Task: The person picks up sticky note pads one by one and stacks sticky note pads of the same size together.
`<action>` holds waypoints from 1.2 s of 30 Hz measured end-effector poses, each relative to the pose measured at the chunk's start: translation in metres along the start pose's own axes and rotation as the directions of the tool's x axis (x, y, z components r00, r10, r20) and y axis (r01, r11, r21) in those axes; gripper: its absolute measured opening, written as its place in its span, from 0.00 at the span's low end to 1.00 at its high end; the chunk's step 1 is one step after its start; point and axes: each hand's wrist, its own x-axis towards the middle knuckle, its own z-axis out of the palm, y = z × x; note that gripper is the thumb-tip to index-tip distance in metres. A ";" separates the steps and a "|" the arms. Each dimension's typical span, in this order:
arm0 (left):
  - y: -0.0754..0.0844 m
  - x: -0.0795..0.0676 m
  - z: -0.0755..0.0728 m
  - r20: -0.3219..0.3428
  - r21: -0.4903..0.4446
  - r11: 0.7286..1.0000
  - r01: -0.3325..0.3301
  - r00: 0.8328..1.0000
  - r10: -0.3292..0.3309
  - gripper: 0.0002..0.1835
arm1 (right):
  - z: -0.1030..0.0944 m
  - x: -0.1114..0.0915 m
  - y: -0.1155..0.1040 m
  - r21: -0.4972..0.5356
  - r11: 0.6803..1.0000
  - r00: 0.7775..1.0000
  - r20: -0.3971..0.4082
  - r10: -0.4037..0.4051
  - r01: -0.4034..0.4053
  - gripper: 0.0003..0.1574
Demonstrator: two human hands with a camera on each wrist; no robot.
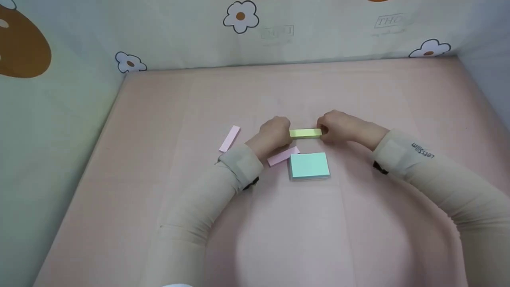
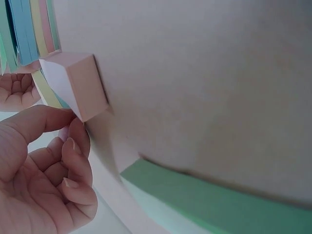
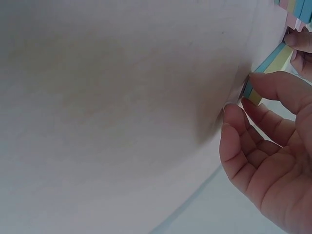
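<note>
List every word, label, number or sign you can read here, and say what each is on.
"LetsSlim": upside down in the head view, on the right sleeve.
"TH" plus an unclear letter: in a faint box on the back wall.
Another faint boxed marking, further left on that wall: too blurred to read.

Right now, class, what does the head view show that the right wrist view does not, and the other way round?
Only the head view: flowers on the wall, lettering on the right sleeve, and the pink strip farther left.
Only the right wrist view: the blue layer along the yellow strip, and the palm side of the right hand.
Both: the right hand, the left hand, and the yellow strip held between them.
</note>
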 end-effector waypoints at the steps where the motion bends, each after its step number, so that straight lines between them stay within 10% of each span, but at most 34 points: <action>1: 0.000 0.000 0.000 0.003 -0.005 1.000 0.003 1.000 -0.003 0.12 | 0.000 0.000 0.000 0.002 1.000 1.000 0.004 0.003 -0.003 0.08; 31: -0.003 -0.001 0.000 -0.020 -0.014 1.000 -0.009 1.000 0.009 0.12 | -0.010 -0.004 -0.004 0.018 0.999 0.999 -0.002 0.041 -0.041 0.19; 36: -0.004 -0.001 -0.001 -0.008 -0.018 1.000 -0.015 1.000 0.014 0.11 | -0.013 -0.008 -0.015 -0.068 0.988 0.985 -0.093 -0.142 0.136 0.13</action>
